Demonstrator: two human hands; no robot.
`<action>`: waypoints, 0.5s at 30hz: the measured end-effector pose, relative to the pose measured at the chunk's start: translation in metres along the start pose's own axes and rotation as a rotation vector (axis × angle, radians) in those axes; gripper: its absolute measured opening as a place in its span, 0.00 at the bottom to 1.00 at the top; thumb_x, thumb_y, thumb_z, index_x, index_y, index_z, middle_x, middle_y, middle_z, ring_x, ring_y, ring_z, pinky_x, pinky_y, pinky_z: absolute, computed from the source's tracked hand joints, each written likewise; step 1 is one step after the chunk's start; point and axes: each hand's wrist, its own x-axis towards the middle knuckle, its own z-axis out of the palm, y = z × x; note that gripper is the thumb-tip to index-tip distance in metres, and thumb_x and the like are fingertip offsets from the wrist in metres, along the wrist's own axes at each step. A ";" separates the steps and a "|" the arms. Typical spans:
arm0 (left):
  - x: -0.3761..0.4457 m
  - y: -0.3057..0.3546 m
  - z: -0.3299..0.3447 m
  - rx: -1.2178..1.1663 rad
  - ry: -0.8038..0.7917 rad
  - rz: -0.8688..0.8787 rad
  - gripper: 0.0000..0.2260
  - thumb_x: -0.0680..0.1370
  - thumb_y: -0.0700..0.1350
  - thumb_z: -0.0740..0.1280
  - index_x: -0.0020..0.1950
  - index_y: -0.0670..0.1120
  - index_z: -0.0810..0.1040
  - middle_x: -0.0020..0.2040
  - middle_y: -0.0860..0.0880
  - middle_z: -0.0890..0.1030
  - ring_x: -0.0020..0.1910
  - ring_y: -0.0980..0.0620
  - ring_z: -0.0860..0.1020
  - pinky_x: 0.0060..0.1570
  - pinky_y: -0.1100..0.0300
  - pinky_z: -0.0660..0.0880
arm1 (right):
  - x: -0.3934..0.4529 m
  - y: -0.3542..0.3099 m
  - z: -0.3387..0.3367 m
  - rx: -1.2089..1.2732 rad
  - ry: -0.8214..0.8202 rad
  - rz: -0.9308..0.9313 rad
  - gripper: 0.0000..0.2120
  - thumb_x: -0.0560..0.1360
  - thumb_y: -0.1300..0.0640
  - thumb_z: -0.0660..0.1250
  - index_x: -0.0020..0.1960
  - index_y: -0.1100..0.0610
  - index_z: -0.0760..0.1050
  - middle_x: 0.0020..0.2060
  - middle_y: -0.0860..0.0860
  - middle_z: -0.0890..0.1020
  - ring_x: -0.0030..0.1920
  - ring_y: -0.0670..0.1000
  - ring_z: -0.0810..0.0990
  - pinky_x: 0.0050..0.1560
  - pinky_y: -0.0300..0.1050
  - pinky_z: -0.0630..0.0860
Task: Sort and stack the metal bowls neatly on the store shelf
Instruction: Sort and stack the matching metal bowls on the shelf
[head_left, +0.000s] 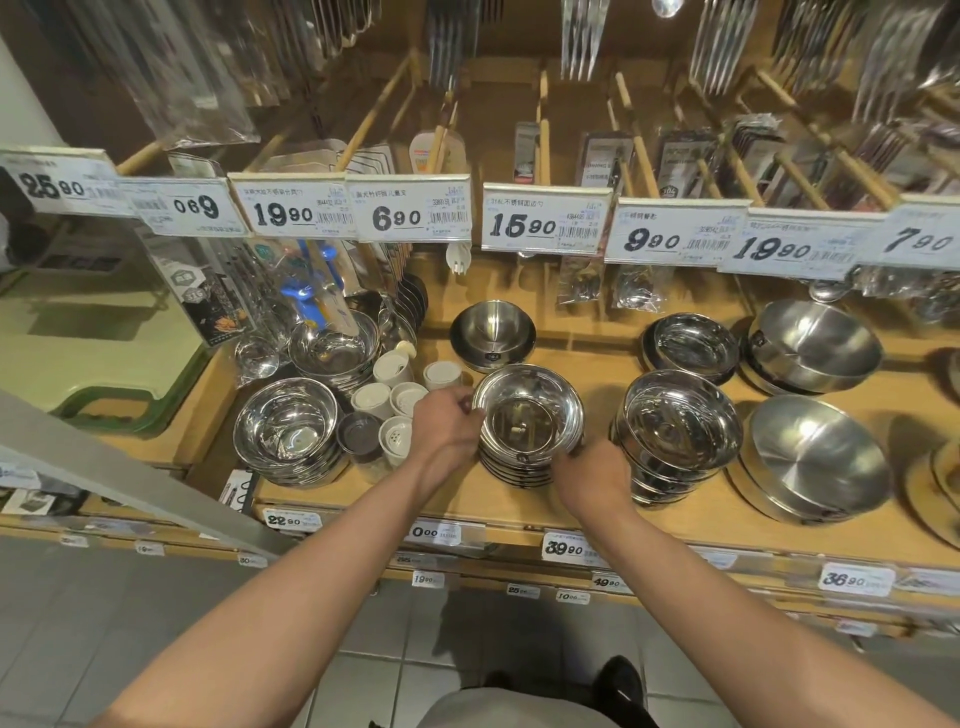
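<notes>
both hands (524, 447) grip the middle bowl stack (527, 415) on the shelf (587, 364).

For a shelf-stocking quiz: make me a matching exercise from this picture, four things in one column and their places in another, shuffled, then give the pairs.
Things
1. Stack of bowls held by both hands
2. White cups
3. Single small bowl on a dish
4. Blue child's utensil set

Places
A. Hanging under the 19.90 price tag, at the left
B. Front middle of the shelf, between the left hand and the right hand
C. At the back, below the 15.90 tag
D. Just left of the left hand, beside a dark lid

Pairs: 1-B, 2-D, 3-C, 4-A
</notes>
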 end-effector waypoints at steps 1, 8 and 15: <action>-0.001 0.001 -0.001 0.002 -0.009 -0.011 0.05 0.79 0.42 0.69 0.50 0.46 0.85 0.39 0.50 0.80 0.40 0.51 0.75 0.35 0.63 0.62 | -0.001 0.000 -0.001 0.009 -0.010 -0.009 0.09 0.79 0.59 0.64 0.42 0.59 0.79 0.32 0.50 0.77 0.38 0.55 0.76 0.33 0.41 0.64; -0.014 0.013 -0.021 0.051 -0.010 0.004 0.07 0.80 0.45 0.67 0.53 0.42 0.81 0.45 0.48 0.81 0.47 0.47 0.78 0.45 0.57 0.71 | -0.035 0.000 -0.046 0.392 -0.207 -0.015 0.02 0.78 0.56 0.66 0.48 0.51 0.78 0.41 0.51 0.82 0.42 0.51 0.83 0.41 0.49 0.84; -0.026 0.077 -0.041 -0.106 -0.125 0.109 0.09 0.81 0.45 0.65 0.60 0.45 0.80 0.49 0.50 0.82 0.49 0.47 0.81 0.49 0.57 0.79 | -0.037 0.028 -0.167 0.646 -0.008 0.068 0.08 0.80 0.57 0.66 0.54 0.60 0.81 0.50 0.58 0.85 0.48 0.53 0.84 0.43 0.44 0.83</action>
